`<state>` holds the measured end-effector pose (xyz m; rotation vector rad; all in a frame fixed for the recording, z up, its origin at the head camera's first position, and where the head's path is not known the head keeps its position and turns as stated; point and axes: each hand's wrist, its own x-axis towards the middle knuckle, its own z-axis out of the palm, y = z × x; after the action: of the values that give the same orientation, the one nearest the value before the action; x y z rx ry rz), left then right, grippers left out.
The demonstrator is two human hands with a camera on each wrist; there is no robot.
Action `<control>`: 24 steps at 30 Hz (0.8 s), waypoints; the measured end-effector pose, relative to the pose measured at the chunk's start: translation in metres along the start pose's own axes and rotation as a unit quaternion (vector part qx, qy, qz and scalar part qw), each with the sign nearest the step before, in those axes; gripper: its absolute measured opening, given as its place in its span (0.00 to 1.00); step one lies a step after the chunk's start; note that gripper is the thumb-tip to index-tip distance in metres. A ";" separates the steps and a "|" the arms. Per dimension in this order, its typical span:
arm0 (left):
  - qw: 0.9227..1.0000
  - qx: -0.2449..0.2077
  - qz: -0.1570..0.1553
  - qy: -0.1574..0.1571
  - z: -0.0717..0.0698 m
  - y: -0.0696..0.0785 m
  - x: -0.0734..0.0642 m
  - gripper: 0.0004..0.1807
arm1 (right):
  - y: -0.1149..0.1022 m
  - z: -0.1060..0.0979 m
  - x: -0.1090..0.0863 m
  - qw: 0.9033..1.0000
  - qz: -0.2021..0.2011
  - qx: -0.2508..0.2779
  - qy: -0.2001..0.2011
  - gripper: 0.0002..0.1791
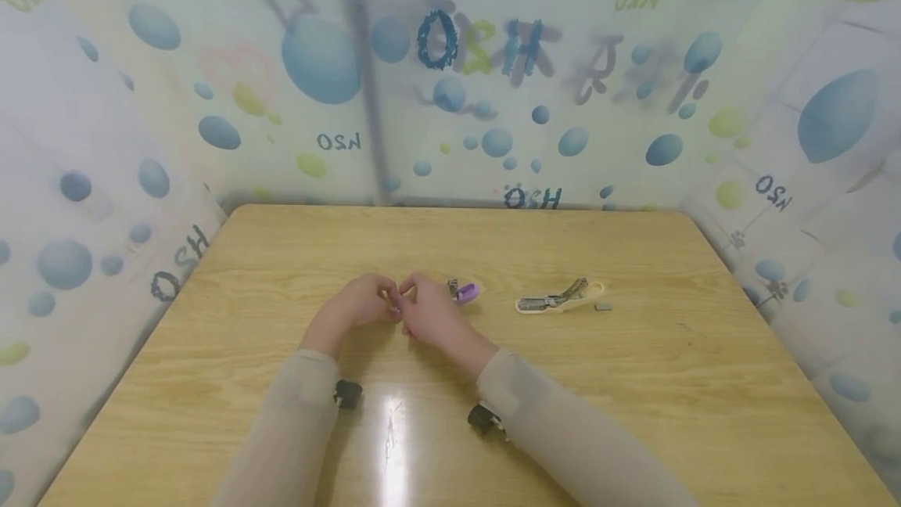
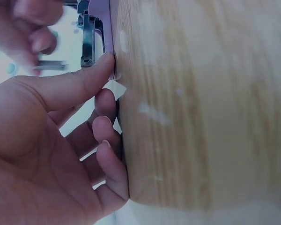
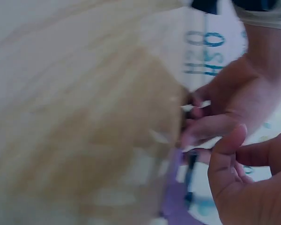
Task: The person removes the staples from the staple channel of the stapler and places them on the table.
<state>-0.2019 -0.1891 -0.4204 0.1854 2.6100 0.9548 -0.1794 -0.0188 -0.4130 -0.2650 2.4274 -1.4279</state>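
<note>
A purple stapler [image 1: 466, 293] lies on the table, its metal magazine swung out. My left hand [image 1: 362, 302] holds the near end of its base, with the thumb [image 2: 86, 84] pressed against it in the left wrist view. The other fingers are bent and rest by the table surface. Close beside it, my right hand [image 1: 435, 311] pinches a small grey staple strip [image 2: 51, 65], blurred in the left wrist view. The right wrist view shows my right thumb and fingers drawn together near the stapler [image 3: 175, 199], but the strip cannot be made out there.
Right of my hands, a cream stapler [image 1: 556, 301] lies opened up on the wooden table [image 1: 633, 382]. A short grey staple strip [image 1: 603, 307] lies beside it. Patterned curtains [image 1: 493, 100] hang behind the table and along both sides.
</note>
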 end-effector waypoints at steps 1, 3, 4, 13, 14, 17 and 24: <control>1.000 -0.002 -0.003 0.000 0.000 0.000 0.000 0.08 | -0.003 -0.003 -0.001 1.000 -0.004 0.002 -0.002 0.12; 1.000 -0.009 -0.007 -0.001 0.001 0.000 0.000 0.10 | -0.009 -0.010 -0.004 1.000 -0.013 0.007 -0.007 0.11; 1.000 -0.012 -0.008 -0.003 0.001 0.001 0.000 0.10 | -0.013 -0.015 -0.006 1.000 -0.018 0.014 -0.010 0.11; 0.999 -0.018 -0.028 0.009 0.004 0.002 -0.002 0.05 | -0.036 -0.069 -0.014 0.999 -0.042 0.032 -0.009 0.12; 0.999 -0.017 -0.027 0.011 0.004 0.002 -0.002 0.05 | -0.036 -0.075 -0.015 0.998 -0.043 0.036 -0.005 0.11; 0.999 -0.021 -0.028 0.016 0.005 0.002 -0.002 0.05 | -0.037 -0.089 -0.015 0.998 -0.040 0.054 0.009 0.11; 0.999 -0.024 -0.030 0.012 0.005 0.002 -0.004 0.05 | -0.027 -0.117 -0.013 0.996 -0.024 0.074 0.042 0.12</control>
<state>-0.1967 -0.1853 -0.4211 0.0834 2.5963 1.0052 -0.2089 0.0679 -0.3333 -0.2337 2.3786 -1.6626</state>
